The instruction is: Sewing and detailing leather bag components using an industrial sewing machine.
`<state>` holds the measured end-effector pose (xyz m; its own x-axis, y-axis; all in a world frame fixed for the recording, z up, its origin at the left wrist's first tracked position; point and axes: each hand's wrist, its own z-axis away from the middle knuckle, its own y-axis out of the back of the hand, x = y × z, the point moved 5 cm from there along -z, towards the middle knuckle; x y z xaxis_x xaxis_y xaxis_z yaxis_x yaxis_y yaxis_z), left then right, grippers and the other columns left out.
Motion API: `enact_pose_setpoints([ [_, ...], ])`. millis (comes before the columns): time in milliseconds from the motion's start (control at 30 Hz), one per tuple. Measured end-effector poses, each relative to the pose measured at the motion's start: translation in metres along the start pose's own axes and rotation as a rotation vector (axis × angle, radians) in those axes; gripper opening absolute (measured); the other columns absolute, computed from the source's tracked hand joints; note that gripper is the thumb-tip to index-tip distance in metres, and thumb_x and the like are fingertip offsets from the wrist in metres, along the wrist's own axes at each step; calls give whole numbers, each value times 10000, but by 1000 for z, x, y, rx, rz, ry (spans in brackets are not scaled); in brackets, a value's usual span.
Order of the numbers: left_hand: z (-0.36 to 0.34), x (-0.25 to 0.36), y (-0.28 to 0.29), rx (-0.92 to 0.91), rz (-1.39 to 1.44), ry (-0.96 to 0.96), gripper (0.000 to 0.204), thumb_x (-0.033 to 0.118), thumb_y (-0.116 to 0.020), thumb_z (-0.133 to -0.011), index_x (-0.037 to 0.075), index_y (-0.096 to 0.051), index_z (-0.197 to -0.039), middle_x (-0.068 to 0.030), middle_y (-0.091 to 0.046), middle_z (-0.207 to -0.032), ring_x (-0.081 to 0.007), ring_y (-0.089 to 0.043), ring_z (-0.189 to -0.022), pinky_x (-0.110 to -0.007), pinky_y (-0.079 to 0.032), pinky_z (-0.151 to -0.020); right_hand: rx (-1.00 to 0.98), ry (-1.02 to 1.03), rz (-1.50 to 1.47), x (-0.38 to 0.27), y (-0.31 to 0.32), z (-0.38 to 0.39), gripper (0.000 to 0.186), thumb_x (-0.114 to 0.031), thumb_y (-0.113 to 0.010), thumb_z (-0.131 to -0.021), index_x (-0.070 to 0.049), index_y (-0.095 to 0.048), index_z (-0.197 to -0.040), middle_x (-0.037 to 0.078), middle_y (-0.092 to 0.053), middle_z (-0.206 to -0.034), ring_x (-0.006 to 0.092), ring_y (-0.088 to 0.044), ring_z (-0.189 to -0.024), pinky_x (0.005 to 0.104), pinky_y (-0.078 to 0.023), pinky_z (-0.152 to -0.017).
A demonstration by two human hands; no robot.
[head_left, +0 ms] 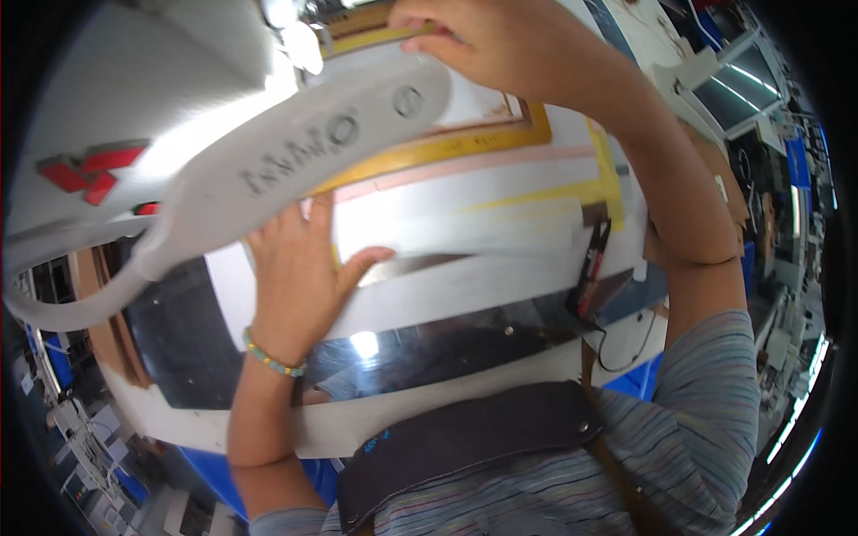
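My left hand [299, 277], with a beaded bracelet [273, 362] on its wrist, lies palm down on a white sheet-like surface [420, 304]. Its thumb is spread out to the right. The fingertips reach the near edge of a yellow-rimmed rectangular frame [483, 138] and are partly covered by a grey-white lamp-like head [295, 152]. At the far side my right hand [456, 40] has its thumb and fingers bent around the frame's far rim. Some of those fingers are cut off by the picture's top edge. The frame's left part is hidden behind the lamp-like head.
A curved neck [71, 308] carries the lamp-like head at the left. Above it is a large white machine body [98, 71]. A dark glossy plate [429, 348] spans the table's near side. A black and red tool with a cable [592, 268] lies at the right.
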<state>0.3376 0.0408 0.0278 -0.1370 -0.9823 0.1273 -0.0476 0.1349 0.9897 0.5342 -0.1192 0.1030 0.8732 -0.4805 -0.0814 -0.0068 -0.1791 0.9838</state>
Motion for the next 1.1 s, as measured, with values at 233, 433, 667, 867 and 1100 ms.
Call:
enact_pose_setpoints([
  [233, -1, -1, -5, 65, -68, -59, 999, 770, -493, -918, -6, -440, -1543, -296, -355, -1605, -484, -267, -1519, -591, -179, -1228, -460, -288, 181, -37, 35, 170, 370, -431, -702, -954, -65, -713, -906, 140, -654, -676, 369, -653, -645, 462, -496, -634],
  [433, -1, -2, -6, 75, -36, -52, 937, 705, -587, -914, 11, -472, -1533, -324, -359, -1595, -499, -275, -1513, -597, -191, -1225, -250, -623, -144, -70, 11, 224, 260, -234, -707, -882, -42, -612, -1029, 177, -676, -771, 410, -668, -729, 500, -505, -679],
  [667, 0, -3, -2, 85, -19, -57, 937, 753, -446, -967, 37, -430, -1573, -293, -368, -1590, -478, -249, -1529, -590, -186, -1217, -159, -742, -444, -47, 17, 224, 320, -96, -570, -935, -25, -578, -1247, 126, -624, -775, 281, -653, -693, 367, -514, -643],
  [867, -1, 0, 0, 137, 48, -62, 892, 705, -589, -929, -27, -571, -1438, -331, -452, -1457, -481, -311, -1460, -622, -188, -1208, -206, -599, -1136, -23, 22, 147, 275, -120, -423, -1031, 3, -571, -1228, 9, -553, -825, 66, -514, -675, 229, -441, -579],
  [1100, -2, -3, 1, 33, 85, -26, 927, 738, -544, -927, -11, -533, -1474, -308, -443, -1467, -476, -327, -1427, -608, -208, -1182, -230, 1, -522, -19, -41, 10, 260, -119, -627, -960, -14, -654, -1196, 81, -715, -1025, 215, -681, -882, 346, -531, -772],
])
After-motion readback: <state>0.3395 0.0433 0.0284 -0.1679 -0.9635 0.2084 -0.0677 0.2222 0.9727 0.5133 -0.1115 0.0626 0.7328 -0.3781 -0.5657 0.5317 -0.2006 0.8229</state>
